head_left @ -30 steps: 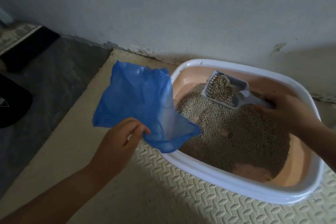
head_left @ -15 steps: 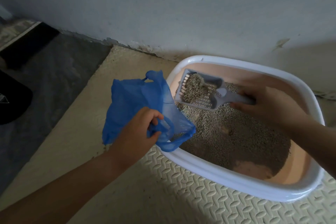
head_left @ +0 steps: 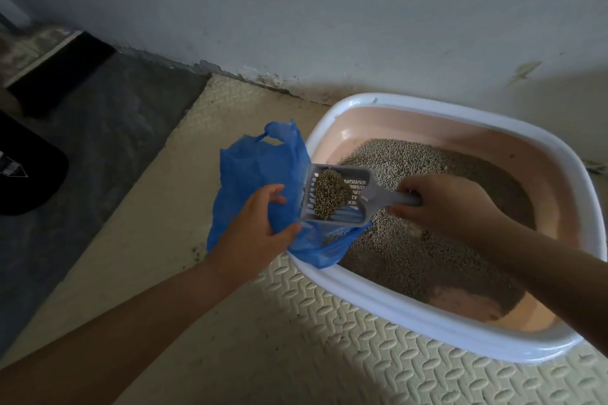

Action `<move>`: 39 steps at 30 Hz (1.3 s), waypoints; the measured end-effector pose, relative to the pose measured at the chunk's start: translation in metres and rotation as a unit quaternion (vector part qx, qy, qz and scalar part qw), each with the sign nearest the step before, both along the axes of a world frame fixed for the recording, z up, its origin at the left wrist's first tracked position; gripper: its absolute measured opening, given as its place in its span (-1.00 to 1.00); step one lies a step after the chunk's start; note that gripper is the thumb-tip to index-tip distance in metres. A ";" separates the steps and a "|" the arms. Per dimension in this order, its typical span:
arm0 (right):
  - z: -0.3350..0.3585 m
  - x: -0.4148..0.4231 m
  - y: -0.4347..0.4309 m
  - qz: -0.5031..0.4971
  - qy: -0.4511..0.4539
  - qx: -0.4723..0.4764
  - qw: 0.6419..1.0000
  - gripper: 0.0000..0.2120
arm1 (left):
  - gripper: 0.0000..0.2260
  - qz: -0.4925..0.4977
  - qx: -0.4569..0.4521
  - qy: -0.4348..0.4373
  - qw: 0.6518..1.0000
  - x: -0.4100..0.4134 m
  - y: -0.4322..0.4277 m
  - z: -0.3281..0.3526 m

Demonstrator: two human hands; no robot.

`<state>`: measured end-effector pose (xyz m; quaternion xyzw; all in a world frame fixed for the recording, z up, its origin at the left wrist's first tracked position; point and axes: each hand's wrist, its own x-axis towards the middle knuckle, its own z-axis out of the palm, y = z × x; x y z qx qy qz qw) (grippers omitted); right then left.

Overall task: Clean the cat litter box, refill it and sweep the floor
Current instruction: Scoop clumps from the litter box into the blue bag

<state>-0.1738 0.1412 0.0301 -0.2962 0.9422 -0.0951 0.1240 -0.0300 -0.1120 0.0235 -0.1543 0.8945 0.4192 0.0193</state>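
While my right hand [head_left: 441,204] grips the scoop [head_left: 360,197] and my left hand [head_left: 260,227] pinches the blue bag [head_left: 250,171] open just beside it, I should tip the clump [head_left: 330,194] in slowly, over the litter box [head_left: 378,302].

home floor corner, litter box [head_left: 329,128], foam mat [head_left: 329,355]

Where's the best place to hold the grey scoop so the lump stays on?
By the narrow handle, coming from the litter box side, fingers wrapped round it as the right hand does. On the scoop, the wide slotted end carries the clump and points at the blue bag; keep clear.
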 end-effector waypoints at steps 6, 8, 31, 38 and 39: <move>-0.001 0.002 -0.005 -0.003 -0.009 0.004 1.000 -0.78 | -0.79 -0.002 -0.159 -0.004 0.987 -0.029 -0.022 0.023; 0.000 0.003 -0.005 -0.005 -0.014 0.003 1.000 -0.78 | -0.73 -0.020 -0.213 -0.069 0.974 -0.045 -0.024 0.024; 0.049 0.000 -0.016 0.000 0.012 0.004 1.000 -0.72 | -0.67 0.076 -0.102 0.117 0.985 -0.037 -0.048 0.045; 0.105 0.012 -0.055 0.027 0.109 0.060 0.992 -0.70 | -0.68 0.121 0.050 0.130 0.983 -0.031 -0.047 0.056; 0.109 0.015 -0.064 0.039 0.126 0.077 0.988 -0.69 | -0.69 0.126 0.063 0.132 0.981 -0.032 -0.046 0.057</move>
